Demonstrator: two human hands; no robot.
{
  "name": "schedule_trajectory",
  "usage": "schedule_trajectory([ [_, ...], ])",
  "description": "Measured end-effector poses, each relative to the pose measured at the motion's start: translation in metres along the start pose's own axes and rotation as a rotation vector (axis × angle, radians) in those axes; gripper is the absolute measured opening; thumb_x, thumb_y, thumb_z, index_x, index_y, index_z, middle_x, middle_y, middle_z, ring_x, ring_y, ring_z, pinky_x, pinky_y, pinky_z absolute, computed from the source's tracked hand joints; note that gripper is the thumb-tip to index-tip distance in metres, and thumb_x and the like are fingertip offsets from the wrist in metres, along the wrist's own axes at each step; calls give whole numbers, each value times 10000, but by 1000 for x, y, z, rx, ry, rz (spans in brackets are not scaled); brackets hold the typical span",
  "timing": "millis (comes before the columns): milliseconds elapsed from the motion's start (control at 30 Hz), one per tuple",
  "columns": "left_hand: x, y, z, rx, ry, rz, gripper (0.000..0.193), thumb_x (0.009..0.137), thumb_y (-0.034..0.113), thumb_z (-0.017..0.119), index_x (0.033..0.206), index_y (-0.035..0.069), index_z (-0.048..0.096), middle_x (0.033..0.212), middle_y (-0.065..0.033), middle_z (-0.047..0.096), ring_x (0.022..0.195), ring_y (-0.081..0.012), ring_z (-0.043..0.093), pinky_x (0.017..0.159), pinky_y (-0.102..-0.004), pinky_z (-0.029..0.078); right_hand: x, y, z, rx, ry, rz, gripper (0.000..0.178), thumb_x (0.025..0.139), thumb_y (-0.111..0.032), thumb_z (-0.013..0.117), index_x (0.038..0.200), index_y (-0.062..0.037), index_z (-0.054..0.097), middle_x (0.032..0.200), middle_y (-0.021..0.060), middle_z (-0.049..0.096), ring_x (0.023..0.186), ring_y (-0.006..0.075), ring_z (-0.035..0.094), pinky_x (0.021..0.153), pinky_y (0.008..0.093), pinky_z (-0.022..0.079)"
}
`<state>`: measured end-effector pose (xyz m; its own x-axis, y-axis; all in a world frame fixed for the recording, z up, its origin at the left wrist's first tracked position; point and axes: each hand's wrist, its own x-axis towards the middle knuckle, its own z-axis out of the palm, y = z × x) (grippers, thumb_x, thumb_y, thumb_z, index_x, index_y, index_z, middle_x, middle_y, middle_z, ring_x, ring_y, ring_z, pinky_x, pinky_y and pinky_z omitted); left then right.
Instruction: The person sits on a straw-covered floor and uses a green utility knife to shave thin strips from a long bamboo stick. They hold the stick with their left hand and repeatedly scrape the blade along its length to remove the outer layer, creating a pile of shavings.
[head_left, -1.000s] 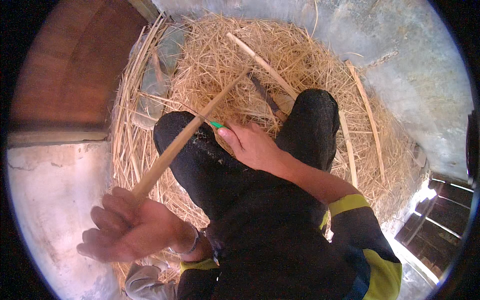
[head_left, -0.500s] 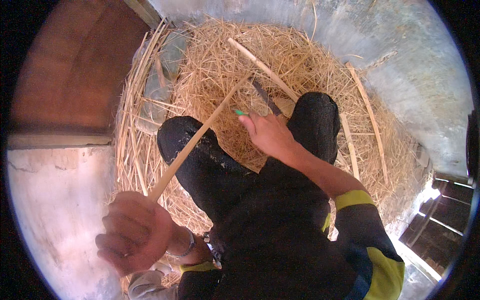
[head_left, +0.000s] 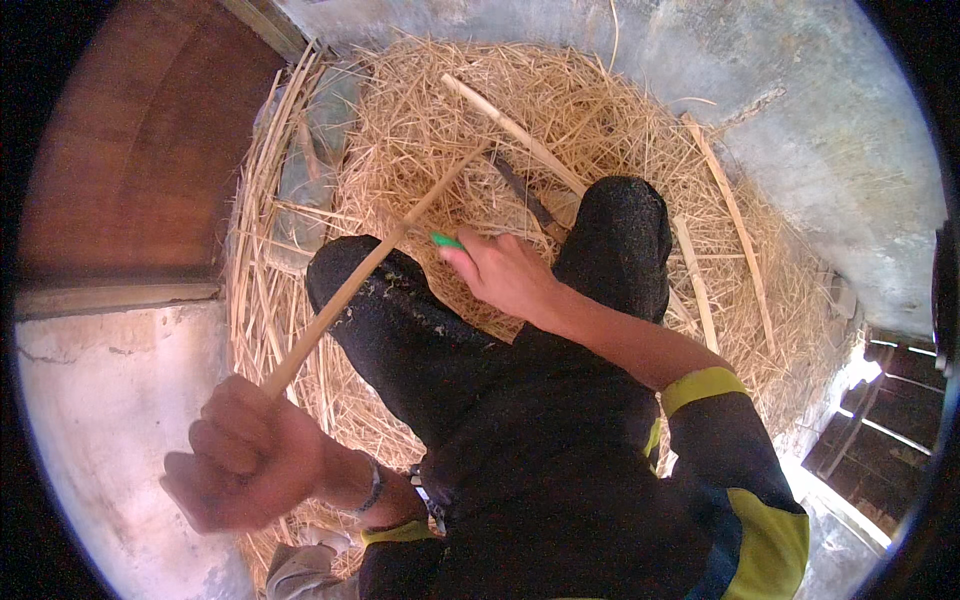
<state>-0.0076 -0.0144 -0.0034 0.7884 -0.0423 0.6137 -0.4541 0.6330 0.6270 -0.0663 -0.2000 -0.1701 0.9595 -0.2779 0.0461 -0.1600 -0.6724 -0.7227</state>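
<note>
My left hand (head_left: 245, 455) is closed round the lower end of a long, pale wooden stick (head_left: 345, 293), possibly bamboo. The stick slants up and away across my left knee, its far tip over the shavings. Between my knees, my right hand (head_left: 505, 272) is closed on a small green object (head_left: 446, 240); only its tip shows past the thumb, so its kind is hidden. The fingertips lie close to the stick but apart from it. Beyond the right hand rests a dark, flat blade (head_left: 522, 190), like a big knife's.
Straw-like shavings (head_left: 420, 110) cover the floor around my black-trousered legs. A thicker pale stick (head_left: 510, 122) lies ahead, and thin strips (head_left: 730, 215) lie to the right. Long slivers (head_left: 262, 200) are heaped at left. Grey walls (head_left: 790, 140) and a brown panel (head_left: 130, 150) surround me.
My right hand has moved left and slightly nearer along the stick, with the green object. My left hand and the stick have shifted a little left, while the view has also shifted slightly.
</note>
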Motion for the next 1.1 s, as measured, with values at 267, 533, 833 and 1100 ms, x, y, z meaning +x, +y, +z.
schedule_trajectory([
  [267, 18, 1, -14, 154, 404, -28, 438, 863, 300, 401, 525, 198, 140, 442, 58, 112, 418, -79, 98, 443, -257, 140, 2, -37, -2, -53, 21, -38, 385, 910, -347, 414, 916, 16, 542, 592, 223, 556, 581, 408, 573, 525, 479, 464],
  [533, 14, -2, -18, 62, 290, -17, 440, 882, 318, 377, 526, 200, 148, 433, 58, 123, 403, -75, 97, 428, -252, 134, 10, -8, 4, -69, -64, 124, 450, 920, -388, 370, 892, 10, 577, 637, 248, 568, 627, 422, 575, 593, 500, 465],
  [833, 12, -1, -20, 55, 176, -5, 421, 892, 319, 353, 537, 191, 165, 419, 53, 162, 384, -75, 130, 420, -244, 149, 21, -2, 8, -47, -12, 66, 415, 917, -372, 386, 897, 7, 555, 598, 230, 558, 604, 415, 572, 581, 491, 464],
  [1100, 15, 1, -34, -66, 59, -68, 395, 878, 297, 341, 534, 196, 175, 409, 55, 162, 378, -78, 137, 410, -248, 167, 24, -12, 22, -87, 144, -67, 354, 890, -337, 469, 872, 7, 554, 530, 194, 545, 481, 382, 561, 439, 458, 455],
])
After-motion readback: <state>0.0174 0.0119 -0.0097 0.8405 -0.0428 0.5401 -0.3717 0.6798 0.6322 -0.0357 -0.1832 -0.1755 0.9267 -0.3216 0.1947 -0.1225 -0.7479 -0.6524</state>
